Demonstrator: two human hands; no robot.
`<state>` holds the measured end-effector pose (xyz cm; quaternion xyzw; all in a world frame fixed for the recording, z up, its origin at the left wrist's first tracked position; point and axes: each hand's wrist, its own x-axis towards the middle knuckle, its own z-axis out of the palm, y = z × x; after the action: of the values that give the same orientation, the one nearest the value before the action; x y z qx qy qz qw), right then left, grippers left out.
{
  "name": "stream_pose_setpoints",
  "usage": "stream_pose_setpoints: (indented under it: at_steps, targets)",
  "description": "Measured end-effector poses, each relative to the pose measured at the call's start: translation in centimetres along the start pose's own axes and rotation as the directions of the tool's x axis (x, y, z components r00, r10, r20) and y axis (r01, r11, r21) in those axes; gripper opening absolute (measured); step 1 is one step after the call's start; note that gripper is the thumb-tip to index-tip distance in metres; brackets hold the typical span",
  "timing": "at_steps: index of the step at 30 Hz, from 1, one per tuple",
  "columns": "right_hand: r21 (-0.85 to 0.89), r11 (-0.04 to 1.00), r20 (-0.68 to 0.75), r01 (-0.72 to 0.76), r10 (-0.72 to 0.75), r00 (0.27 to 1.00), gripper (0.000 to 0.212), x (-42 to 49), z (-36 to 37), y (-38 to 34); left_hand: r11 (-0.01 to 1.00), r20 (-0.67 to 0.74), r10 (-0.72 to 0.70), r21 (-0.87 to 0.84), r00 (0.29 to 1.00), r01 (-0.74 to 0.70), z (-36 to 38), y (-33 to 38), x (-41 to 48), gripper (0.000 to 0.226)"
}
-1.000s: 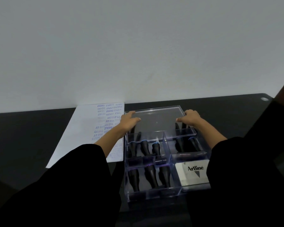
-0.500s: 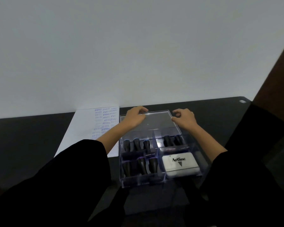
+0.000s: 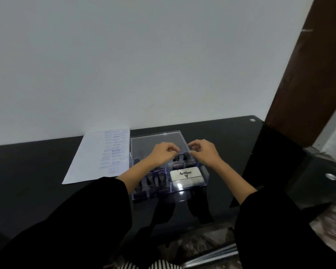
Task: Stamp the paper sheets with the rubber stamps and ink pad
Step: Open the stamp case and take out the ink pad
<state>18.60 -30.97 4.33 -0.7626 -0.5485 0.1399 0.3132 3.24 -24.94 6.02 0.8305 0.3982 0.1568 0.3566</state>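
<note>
1. The left hand (image 3: 164, 153) and right hand (image 3: 204, 152) have moved inward from the lid's (image 3: 157, 139) corners. Their fingers are curled, and whether they hold anything cannot be told.
2. The rubber stamps (image 3: 187, 156) lie exposed under the hands, with the ink pad (image 3: 186, 175) nearer the person. The paper sheet (image 3: 97, 158) is left of the left hand.

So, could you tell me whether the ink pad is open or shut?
Shut: the ink pad shows its white Artline-labelled lid on top, lying in the clear box's front right compartment.
</note>
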Motion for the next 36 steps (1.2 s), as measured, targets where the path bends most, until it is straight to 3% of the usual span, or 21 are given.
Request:
stream_pose_setpoints:
  at_steps: [8,19,27,36]
  targets:
    - [-0.043,0.999,0.096,0.024,-0.02,0.995,0.022,-2.8,1.1,0.3,0.99,0.105,-0.016,0.141,0.994,0.001,2.1,0.6,-1.9,0.028]
    - [-0.289,0.953,0.212,0.088,-0.026,0.977,0.029,-2.2,2.9,2.0,0.913,0.159,-0.014,0.404,0.987,-0.052,2.8,-0.8,-0.6,0.031]
    - [-0.43,0.891,0.292,0.149,-0.019,0.956,0.037,-1.9,3.3,2.1,0.591,0.151,-0.025,0.799,0.988,-0.107,4.5,-0.9,-0.3,0.026]
    - [-0.608,0.774,0.287,0.176,0.008,0.958,0.033,-1.7,3.3,1.4,0.291,0.188,-0.056,0.943,0.981,-0.164,5.4,0.4,-0.4,0.027]
